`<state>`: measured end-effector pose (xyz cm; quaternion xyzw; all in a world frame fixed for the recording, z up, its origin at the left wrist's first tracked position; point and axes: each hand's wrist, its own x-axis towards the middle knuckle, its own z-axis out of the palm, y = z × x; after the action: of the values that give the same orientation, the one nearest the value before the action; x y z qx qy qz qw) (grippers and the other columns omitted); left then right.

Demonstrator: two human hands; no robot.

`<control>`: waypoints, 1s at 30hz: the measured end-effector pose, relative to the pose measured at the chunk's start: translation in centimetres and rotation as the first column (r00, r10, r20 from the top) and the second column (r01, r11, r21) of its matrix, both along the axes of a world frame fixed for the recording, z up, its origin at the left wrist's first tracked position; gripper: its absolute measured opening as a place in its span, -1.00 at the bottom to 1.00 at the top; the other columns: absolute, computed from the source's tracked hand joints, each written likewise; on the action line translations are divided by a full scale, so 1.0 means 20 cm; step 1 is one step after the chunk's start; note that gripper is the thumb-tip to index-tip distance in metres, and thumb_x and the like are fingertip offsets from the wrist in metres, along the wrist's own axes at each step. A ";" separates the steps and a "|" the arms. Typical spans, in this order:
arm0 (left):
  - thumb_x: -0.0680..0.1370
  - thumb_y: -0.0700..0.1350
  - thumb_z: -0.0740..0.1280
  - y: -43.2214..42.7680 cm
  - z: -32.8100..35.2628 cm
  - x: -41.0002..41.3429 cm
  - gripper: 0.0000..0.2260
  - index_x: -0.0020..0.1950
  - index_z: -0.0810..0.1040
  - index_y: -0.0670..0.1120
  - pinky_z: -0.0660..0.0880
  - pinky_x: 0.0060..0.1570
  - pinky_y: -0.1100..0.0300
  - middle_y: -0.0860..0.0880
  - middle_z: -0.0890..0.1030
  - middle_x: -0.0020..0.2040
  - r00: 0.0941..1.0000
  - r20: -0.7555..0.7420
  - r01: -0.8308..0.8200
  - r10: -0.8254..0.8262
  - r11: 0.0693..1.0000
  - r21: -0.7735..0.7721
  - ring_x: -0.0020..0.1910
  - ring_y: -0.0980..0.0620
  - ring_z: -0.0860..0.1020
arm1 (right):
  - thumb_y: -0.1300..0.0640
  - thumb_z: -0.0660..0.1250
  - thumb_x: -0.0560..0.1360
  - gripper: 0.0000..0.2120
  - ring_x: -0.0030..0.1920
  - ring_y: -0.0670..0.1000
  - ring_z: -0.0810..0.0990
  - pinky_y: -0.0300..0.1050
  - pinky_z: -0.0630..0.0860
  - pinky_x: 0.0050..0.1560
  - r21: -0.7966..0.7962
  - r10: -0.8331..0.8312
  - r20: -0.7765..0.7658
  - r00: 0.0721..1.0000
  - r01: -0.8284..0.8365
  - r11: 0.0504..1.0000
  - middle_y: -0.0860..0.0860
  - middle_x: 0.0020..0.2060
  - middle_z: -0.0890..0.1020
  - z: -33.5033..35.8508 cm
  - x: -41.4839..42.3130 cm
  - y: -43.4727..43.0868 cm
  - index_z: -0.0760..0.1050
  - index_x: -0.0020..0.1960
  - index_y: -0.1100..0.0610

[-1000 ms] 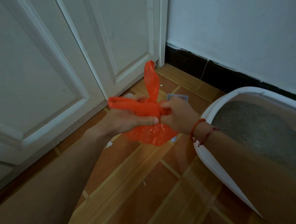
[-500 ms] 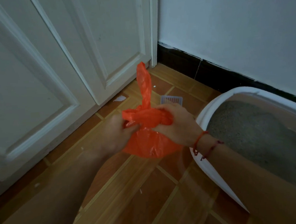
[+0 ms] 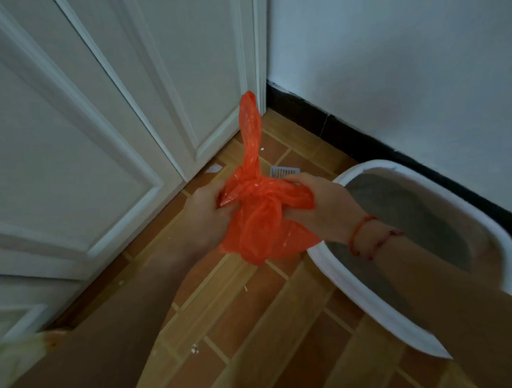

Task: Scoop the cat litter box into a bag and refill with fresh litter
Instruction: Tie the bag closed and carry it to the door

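Two hands, left hand (image 3: pixel 203 216) and right hand (image 3: pixel 321 207), clenched on knotted orange bag (image 3: pixel 262 220); litter box (image 3: pixel 359 289) beside; bag's tail now upright, pulled tighter than before

The floor of orange-brown tiles with paler wood-look strips (image 3: pixel 245 329) carries a white oval plastic litter box (image 3: pixel 356 286) of grey litter, just right of the hands, and a small white slatted piece (image 3: pixel 285 171) beyond them.
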<state>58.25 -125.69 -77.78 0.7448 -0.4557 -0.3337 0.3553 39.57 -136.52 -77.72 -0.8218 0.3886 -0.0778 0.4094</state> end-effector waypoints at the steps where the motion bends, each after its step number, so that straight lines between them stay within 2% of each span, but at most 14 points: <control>1: 0.61 -0.01 0.33 0.00 0.12 -0.02 -0.90 0.05 0.64 0.07 0.60 0.00 -0.06 0.05 0.68 -0.10 1.000 -0.008 -0.006 0.006 1.000 0.001 -0.10 0.06 0.65 | -0.11 0.41 0.47 -0.73 -0.07 -0.18 0.59 -0.22 0.53 0.02 -0.002 -0.006 -0.005 1.000 0.006 1.000 -0.14 -0.05 0.63 0.13 -0.01 0.01 0.53 0.13 -0.05; 6: 0.58 0.01 0.36 0.00 0.77 -0.09 -0.96 -0.02 0.60 0.14 0.54 -0.07 0.06 0.01 0.65 -0.10 1.000 0.001 0.000 0.000 1.000 -0.015 -0.10 0.03 0.62 | -0.03 0.43 0.47 -0.61 0.08 0.01 0.58 -0.17 0.43 0.10 -0.050 -0.030 -0.089 0.996 0.026 0.998 -0.01 0.08 0.63 0.85 -0.08 0.02 0.50 0.25 0.06; 8: 0.58 0.02 0.37 -0.01 1.05 -0.10 -0.96 0.01 0.59 0.12 0.51 -0.11 0.14 0.08 0.65 -0.12 1.000 -0.007 0.009 -0.009 1.000 0.001 -0.11 0.09 0.61 | -0.13 0.38 0.44 -0.54 0.14 0.04 0.57 -0.16 0.39 0.16 -0.062 -0.043 -0.129 0.991 0.035 0.997 0.01 0.13 0.62 1.15 -0.09 0.02 0.51 0.27 0.05; 10: 0.57 0.02 0.38 0.00 1.33 -0.12 -0.90 0.07 0.56 0.11 0.49 -0.13 0.22 0.13 0.64 -0.09 0.999 -0.037 0.020 -0.020 1.000 0.004 -0.08 0.15 0.61 | -0.28 0.25 0.32 -0.38 0.17 0.04 0.57 -0.18 0.37 0.17 -0.075 -0.065 -0.152 0.986 0.054 0.996 0.00 0.16 0.62 1.43 -0.10 0.02 0.50 0.28 0.02; 12: 0.55 0.03 0.41 0.01 1.61 -0.14 -0.80 0.15 0.56 0.10 0.53 -0.05 0.20 0.12 0.65 -0.03 0.997 -0.067 0.032 -0.033 0.999 -0.017 -0.03 0.13 0.62 | -0.38 0.13 0.21 -0.24 0.15 0.05 0.58 -0.17 0.38 0.16 -0.098 -0.086 -0.124 0.989 0.074 0.992 0.01 0.15 0.64 1.72 -0.12 0.02 0.53 0.26 0.02; 14: 0.51 0.06 0.45 0.03 1.87 -0.15 -0.70 0.21 0.56 0.07 0.57 0.05 0.11 0.10 0.66 0.02 0.996 -0.085 0.036 -0.039 0.999 -0.035 0.01 0.11 0.62 | -0.40 0.04 0.15 -0.15 0.12 0.10 0.59 -0.13 0.42 0.16 -0.116 -0.096 -0.107 0.990 0.084 0.990 0.06 0.12 0.64 2.00 -0.14 0.02 0.54 0.24 0.07; 17: 0.47 0.04 0.49 0.05 2.22 -0.18 -0.60 0.27 0.53 0.06 0.58 0.03 0.13 0.10 0.65 0.06 0.992 -0.116 0.042 -0.047 0.998 -0.050 0.01 0.14 0.62 | -0.36 0.07 0.25 -0.25 0.07 0.15 0.61 -0.02 0.47 0.16 -0.156 -0.107 -0.122 0.987 0.087 0.984 0.10 0.06 0.66 2.38 -0.16 0.03 0.56 0.17 0.13; 22: 0.44 0.06 0.51 0.08 2.72 -0.25 -0.47 0.36 0.44 0.04 0.50 -0.07 0.35 0.12 0.59 0.14 0.989 -0.134 0.039 -0.055 0.992 -0.119 0.05 0.23 0.56 | -0.17 0.26 0.42 -0.54 0.04 0.12 0.62 -0.07 0.46 0.11 -0.219 -0.159 -0.136 0.978 0.127 0.967 0.07 0.03 0.67 2.90 -0.24 0.05 0.59 0.14 0.12; 23: 0.46 0.04 0.51 0.09 2.80 -0.27 -0.48 0.37 0.44 0.03 0.48 -0.08 0.38 0.12 0.59 0.15 0.991 -0.125 0.030 -0.047 0.991 -0.133 0.04 0.24 0.55 | -0.13 0.30 0.45 -0.60 0.05 0.12 0.62 -0.07 0.46 0.12 -0.226 -0.166 -0.143 0.976 0.131 0.965 0.06 0.04 0.67 2.98 -0.25 0.06 0.58 0.15 0.11; 28: 0.54 -0.01 0.43 0.10 3.13 -0.30 -0.62 0.33 0.49 -0.01 0.44 -0.13 0.45 0.14 0.59 0.06 0.997 -0.054 0.037 -0.049 0.978 -0.205 -0.03 0.28 0.55 | -0.11 0.32 0.47 -0.59 0.09 0.07 0.61 -0.16 0.42 0.13 -0.276 -0.167 -0.122 0.978 0.128 0.953 0.03 0.10 0.66 3.31 -0.33 0.11 0.55 0.22 0.09; 30: 0.55 -0.02 0.42 0.10 3.23 -0.32 -0.67 0.30 0.52 -0.02 0.47 -0.10 0.40 0.11 0.60 0.05 0.998 -0.004 0.053 -0.056 0.973 -0.224 -0.03 0.23 0.57 | -0.05 0.36 0.50 -0.65 0.08 0.05 0.61 -0.15 0.45 0.15 -0.279 -0.167 -0.095 0.981 0.134 0.951 0.03 0.09 0.66 3.39 -0.37 0.13 0.54 0.23 0.08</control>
<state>51.93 -123.63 -13.10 0.6856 -0.5088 -0.2938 0.4299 32.21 -133.98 -9.95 -0.8412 0.4592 -0.1128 0.2623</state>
